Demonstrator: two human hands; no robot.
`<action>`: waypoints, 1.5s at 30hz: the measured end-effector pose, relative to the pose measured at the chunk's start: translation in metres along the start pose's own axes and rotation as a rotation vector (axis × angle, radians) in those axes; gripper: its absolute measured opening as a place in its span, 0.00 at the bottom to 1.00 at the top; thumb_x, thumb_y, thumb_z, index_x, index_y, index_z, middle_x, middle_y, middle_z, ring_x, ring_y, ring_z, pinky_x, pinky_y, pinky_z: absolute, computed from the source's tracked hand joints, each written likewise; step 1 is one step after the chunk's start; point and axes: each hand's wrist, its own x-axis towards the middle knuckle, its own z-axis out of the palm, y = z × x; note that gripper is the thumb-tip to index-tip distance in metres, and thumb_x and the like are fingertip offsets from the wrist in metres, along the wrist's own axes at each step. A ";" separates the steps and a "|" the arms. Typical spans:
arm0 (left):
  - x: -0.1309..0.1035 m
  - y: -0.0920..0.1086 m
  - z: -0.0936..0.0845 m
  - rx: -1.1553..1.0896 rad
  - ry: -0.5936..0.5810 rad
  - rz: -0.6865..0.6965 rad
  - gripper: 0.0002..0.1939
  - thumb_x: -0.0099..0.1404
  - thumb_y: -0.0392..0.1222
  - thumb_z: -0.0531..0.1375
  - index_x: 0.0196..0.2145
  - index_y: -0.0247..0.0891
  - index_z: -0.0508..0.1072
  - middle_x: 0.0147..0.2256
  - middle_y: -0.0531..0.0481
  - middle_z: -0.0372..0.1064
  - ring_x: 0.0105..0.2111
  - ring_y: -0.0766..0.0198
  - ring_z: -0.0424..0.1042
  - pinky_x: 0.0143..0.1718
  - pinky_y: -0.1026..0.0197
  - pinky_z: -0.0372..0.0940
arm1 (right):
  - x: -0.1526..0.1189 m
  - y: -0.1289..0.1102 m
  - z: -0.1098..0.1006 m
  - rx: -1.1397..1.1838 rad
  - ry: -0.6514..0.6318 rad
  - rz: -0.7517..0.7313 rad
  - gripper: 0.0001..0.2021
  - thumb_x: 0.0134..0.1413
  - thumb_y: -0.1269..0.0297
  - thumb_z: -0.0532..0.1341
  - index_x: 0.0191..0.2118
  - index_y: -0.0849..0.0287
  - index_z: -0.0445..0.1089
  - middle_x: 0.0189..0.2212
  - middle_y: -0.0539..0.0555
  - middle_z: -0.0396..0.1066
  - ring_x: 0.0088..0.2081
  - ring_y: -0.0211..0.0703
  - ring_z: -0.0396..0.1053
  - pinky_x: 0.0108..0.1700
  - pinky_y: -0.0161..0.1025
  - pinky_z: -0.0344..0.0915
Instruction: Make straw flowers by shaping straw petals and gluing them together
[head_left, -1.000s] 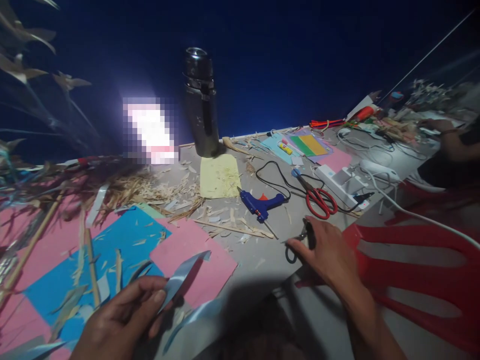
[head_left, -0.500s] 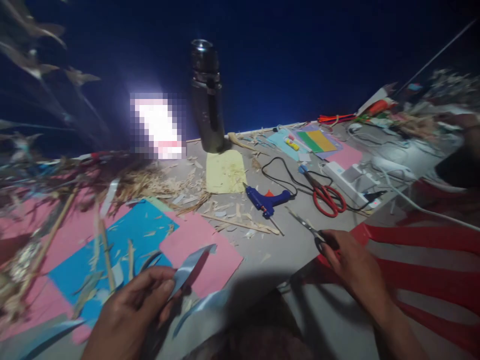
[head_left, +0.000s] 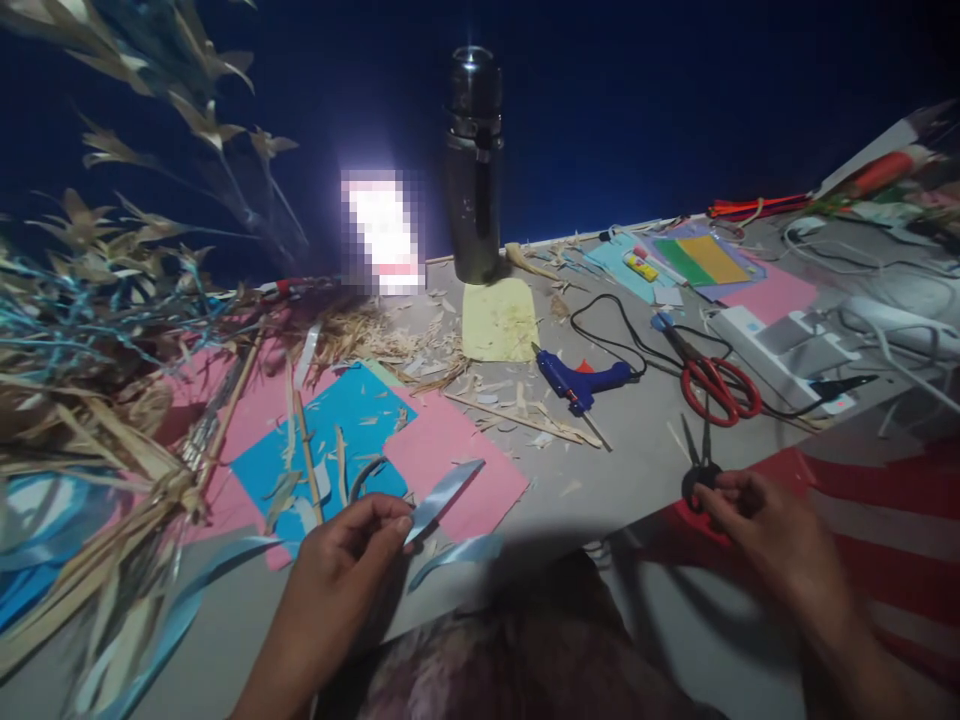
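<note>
Here's the pale blue ribbon strip (head_left: 448, 497), nearer us and left of the glue gun (head_left: 586, 382), pinched in the left hand (head_left: 349, 560)! Right of that gun, the right hand (head_left: 772, 535) grips dark-handled scissors (head_left: 702, 468); by its nozzle, a yellow sheet (head_left: 495, 325).

No lettering, number or sign is legible. Markings on the small yellow tube (head_left: 642, 266), near the far edge of the table (head_left: 630, 480), are too small to read.

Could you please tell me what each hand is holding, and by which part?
The left hand pinches a light-blue ribbon strip at its near end; the right hand holds small scissors by the black handles.
</note>
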 end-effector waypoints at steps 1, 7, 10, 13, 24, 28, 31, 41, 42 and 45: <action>-0.001 -0.002 -0.003 0.015 -0.035 -0.003 0.20 0.56 0.59 0.70 0.32 0.38 0.78 0.24 0.50 0.73 0.19 0.65 0.62 0.19 0.65 0.54 | -0.003 0.001 -0.003 0.068 -0.012 0.023 0.20 0.35 0.44 0.66 0.32 0.54 0.72 0.26 0.59 0.78 0.31 0.61 0.77 0.34 0.50 0.70; -0.008 -0.010 -0.007 -0.002 -0.104 -0.049 0.20 0.58 0.59 0.69 0.37 0.38 0.77 0.25 0.52 0.72 0.21 0.66 0.63 0.21 0.66 0.55 | -0.042 -0.006 -0.010 0.648 -0.475 0.081 0.18 0.37 0.50 0.75 0.32 0.57 0.80 0.33 0.61 0.81 0.37 0.57 0.78 0.34 0.42 0.73; -0.012 -0.010 0.001 -0.097 -0.116 -0.094 0.22 0.57 0.59 0.70 0.37 0.38 0.76 0.23 0.53 0.70 0.19 0.67 0.61 0.20 0.66 0.53 | -0.060 -0.040 0.012 0.644 -0.911 0.067 0.18 0.42 0.48 0.74 0.29 0.60 0.79 0.22 0.55 0.74 0.23 0.42 0.68 0.24 0.35 0.64; -0.016 -0.006 0.007 -0.139 -0.080 -0.107 0.23 0.56 0.60 0.70 0.35 0.37 0.75 0.24 0.51 0.73 0.17 0.69 0.59 0.19 0.67 0.51 | -0.070 -0.081 0.038 0.565 -1.145 -0.018 0.14 0.41 0.56 0.73 0.28 0.62 0.77 0.22 0.51 0.71 0.24 0.38 0.64 0.26 0.32 0.61; -0.016 0.007 0.008 -0.200 0.032 0.010 0.18 0.54 0.53 0.73 0.31 0.36 0.75 0.22 0.50 0.75 0.15 0.73 0.58 0.19 0.69 0.52 | -0.090 -0.130 0.056 0.381 -1.397 -0.168 0.12 0.46 0.59 0.70 0.34 0.63 0.79 0.28 0.49 0.72 0.33 0.43 0.67 0.33 0.32 0.61; -0.017 0.010 0.012 -0.235 -0.046 0.010 0.17 0.56 0.50 0.73 0.29 0.36 0.72 0.21 0.54 0.71 0.15 0.74 0.58 0.18 0.70 0.50 | -0.095 -0.130 0.069 0.540 -1.458 -0.229 0.14 0.51 0.55 0.68 0.35 0.63 0.80 0.28 0.49 0.73 0.34 0.43 0.67 0.36 0.34 0.64; -0.019 0.014 0.014 -0.342 -0.095 0.038 0.19 0.56 0.48 0.74 0.40 0.39 0.74 0.23 0.56 0.71 0.17 0.73 0.60 0.19 0.71 0.53 | -0.096 -0.124 0.074 0.583 -1.470 -0.279 0.13 0.52 0.56 0.67 0.35 0.62 0.80 0.27 0.49 0.72 0.34 0.43 0.67 0.35 0.34 0.63; -0.001 0.011 0.000 -0.356 -0.444 0.053 0.24 0.53 0.54 0.75 0.42 0.35 0.81 0.17 0.55 0.68 0.15 0.70 0.65 0.18 0.68 0.60 | -0.092 -0.110 0.085 0.667 -1.575 -0.286 0.17 0.54 0.50 0.68 0.32 0.63 0.78 0.24 0.48 0.67 0.32 0.43 0.66 0.34 0.35 0.64; -0.001 0.012 0.001 -0.339 -0.435 0.036 0.22 0.53 0.56 0.75 0.36 0.34 0.81 0.17 0.54 0.68 0.14 0.71 0.63 0.17 0.68 0.58 | -0.092 -0.111 0.085 0.683 -1.570 -0.289 0.18 0.54 0.49 0.67 0.33 0.63 0.78 0.25 0.49 0.68 0.32 0.43 0.66 0.35 0.36 0.64; -0.003 0.016 0.005 -0.283 -0.354 0.012 0.23 0.54 0.58 0.74 0.25 0.35 0.74 0.16 0.53 0.70 0.14 0.72 0.63 0.16 0.69 0.56 | -0.092 -0.116 0.079 0.732 -1.546 -0.294 0.23 0.53 0.43 0.67 0.35 0.63 0.78 0.29 0.51 0.71 0.36 0.46 0.67 0.38 0.38 0.66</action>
